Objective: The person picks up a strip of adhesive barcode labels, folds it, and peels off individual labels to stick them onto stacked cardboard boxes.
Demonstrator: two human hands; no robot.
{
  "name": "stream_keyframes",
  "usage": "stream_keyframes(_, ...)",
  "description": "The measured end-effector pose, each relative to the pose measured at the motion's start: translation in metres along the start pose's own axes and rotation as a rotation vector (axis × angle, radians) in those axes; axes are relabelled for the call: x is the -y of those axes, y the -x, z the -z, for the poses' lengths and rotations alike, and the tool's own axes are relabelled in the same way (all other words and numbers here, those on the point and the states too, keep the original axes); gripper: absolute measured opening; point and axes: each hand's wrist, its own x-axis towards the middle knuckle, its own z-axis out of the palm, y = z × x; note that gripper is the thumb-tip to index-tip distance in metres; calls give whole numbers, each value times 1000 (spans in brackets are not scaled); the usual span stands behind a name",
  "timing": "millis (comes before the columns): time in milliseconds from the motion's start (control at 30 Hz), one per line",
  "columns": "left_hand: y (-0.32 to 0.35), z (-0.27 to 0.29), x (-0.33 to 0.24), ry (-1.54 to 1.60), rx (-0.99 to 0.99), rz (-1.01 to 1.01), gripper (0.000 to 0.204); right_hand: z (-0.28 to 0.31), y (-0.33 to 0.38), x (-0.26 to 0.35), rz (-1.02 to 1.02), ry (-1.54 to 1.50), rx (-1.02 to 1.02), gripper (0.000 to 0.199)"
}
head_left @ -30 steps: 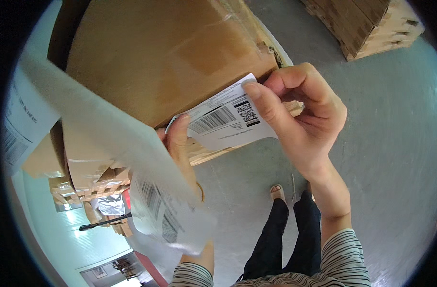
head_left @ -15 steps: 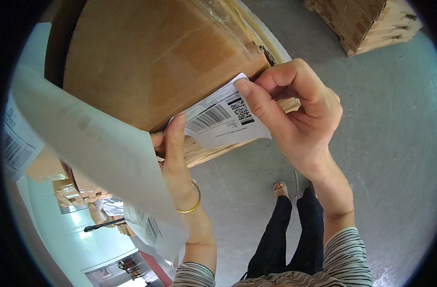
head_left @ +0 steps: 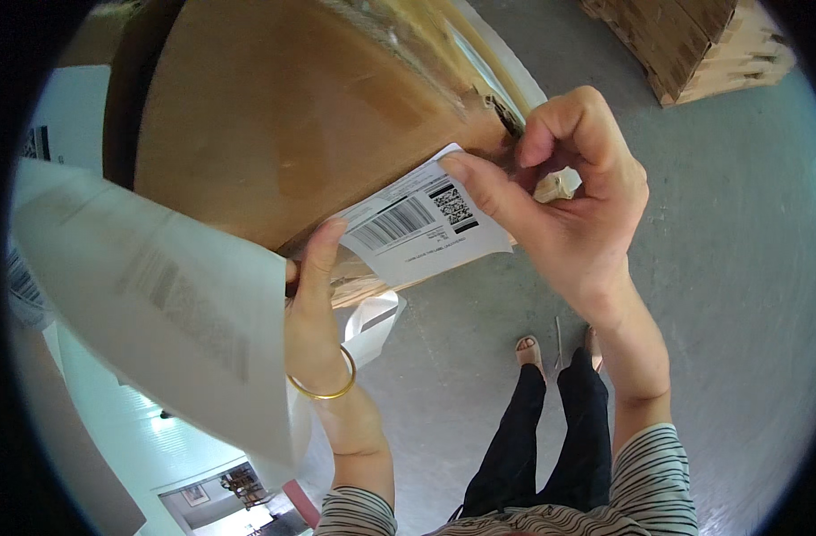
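Note:
A white shipping label [head_left: 399, 223] printed with black bar codes lies along the near edge of a large brown carton [head_left: 274, 116], its lower part hanging past the edge. My left hand [head_left: 323, 299], a gold bangle at its wrist, is closed, with the thumb on the label's left end and its fingers mostly hidden. From that hand a long pale strip of label backing [head_left: 171, 304] curls off to the left. My right hand [head_left: 595, 201] is curled, its thumb pressed on the label's upper right corner and the index finger bent by the carton's corner.
A stack of brown cartons [head_left: 694, 54] stands on the grey floor [head_left: 729, 268] at the far right. More labelled white paper [head_left: 73, 116] shows at the left. A doorway [head_left: 216, 500] lies at the lower left. My feet are below the carton.
The label strip has swung down and left, and a loop of it now shows below the carton edge. My right index finger has lifted farther from the thumb.

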Motion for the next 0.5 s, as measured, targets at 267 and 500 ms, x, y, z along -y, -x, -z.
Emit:
stream_keyframes(267,7,-9,-1,-86,101,-186,36,-23,-8,-4,293,251,-96,72)
stream_keyframes(500,6,-15,-23,32,120,150,36,-13,-18,-3,200,148,-42,67)
